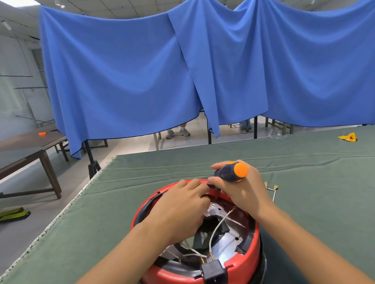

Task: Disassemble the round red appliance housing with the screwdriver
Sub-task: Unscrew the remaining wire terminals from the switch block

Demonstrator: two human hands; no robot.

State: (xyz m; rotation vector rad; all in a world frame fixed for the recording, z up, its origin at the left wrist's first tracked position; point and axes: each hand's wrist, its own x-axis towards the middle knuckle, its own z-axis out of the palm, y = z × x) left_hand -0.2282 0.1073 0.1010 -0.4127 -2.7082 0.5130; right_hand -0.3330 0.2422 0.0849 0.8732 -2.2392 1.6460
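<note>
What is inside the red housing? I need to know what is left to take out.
Inside the red housing: a shiny metal plate, white wires leading to the black plug socket, and black brackets. The left hand covers the far left interior.

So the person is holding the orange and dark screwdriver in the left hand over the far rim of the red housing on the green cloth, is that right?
Not quite: the head view shows the right hand gripping the screwdriver, not the left. The left hand rests inside the red housing beside it. The rest stands: far rim, green cloth.
</note>
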